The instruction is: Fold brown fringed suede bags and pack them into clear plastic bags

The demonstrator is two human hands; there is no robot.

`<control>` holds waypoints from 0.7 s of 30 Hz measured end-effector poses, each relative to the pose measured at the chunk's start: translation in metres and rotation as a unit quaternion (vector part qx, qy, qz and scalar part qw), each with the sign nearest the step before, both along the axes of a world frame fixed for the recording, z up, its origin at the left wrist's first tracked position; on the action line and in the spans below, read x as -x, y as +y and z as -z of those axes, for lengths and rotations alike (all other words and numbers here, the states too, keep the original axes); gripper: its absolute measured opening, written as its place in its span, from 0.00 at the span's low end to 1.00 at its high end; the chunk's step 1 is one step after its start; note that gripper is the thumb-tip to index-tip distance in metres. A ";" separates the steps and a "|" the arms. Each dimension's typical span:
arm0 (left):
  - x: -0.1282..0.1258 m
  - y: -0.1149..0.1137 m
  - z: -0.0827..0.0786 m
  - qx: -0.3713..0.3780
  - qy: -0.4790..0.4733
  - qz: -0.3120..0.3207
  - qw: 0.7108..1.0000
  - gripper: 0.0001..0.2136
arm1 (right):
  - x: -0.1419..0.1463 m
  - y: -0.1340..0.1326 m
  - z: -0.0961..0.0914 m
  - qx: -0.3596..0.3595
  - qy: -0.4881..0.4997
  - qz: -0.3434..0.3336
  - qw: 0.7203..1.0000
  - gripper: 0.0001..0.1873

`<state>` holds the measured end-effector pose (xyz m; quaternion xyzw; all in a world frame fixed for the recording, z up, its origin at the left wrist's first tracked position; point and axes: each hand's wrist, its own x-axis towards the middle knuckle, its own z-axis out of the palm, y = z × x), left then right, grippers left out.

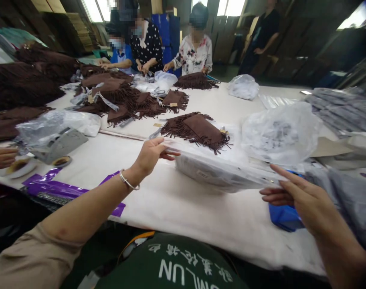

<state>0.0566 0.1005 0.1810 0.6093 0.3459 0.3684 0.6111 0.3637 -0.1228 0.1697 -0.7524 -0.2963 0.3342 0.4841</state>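
A flat clear plastic bag (219,170) with a pale item inside is held level above the white table (170,200). My left hand (151,154) pinches its left edge, fingers closed on the plastic; a bracelet sits on that wrist. My right hand (294,188) supports the bag's right end, fingers stretched along and under the edge. A brown fringed suede piece (197,129) lies on the table just beyond the bag.
Heaps of brown fringed pieces (116,98) cover the far left. Crumpled clear bags (280,132), grey stacked packs (342,110), a tape dispenser (61,144) and a purple bag (55,188) are around. Three people (195,50) work at the far side; another person's hand (2,156) shows at left.
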 end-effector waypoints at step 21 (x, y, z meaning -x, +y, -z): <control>0.029 -0.132 0.145 0.167 0.299 0.279 0.897 0.26 | 0.101 -0.081 0.202 0.050 -0.076 -0.052 0.995 0.26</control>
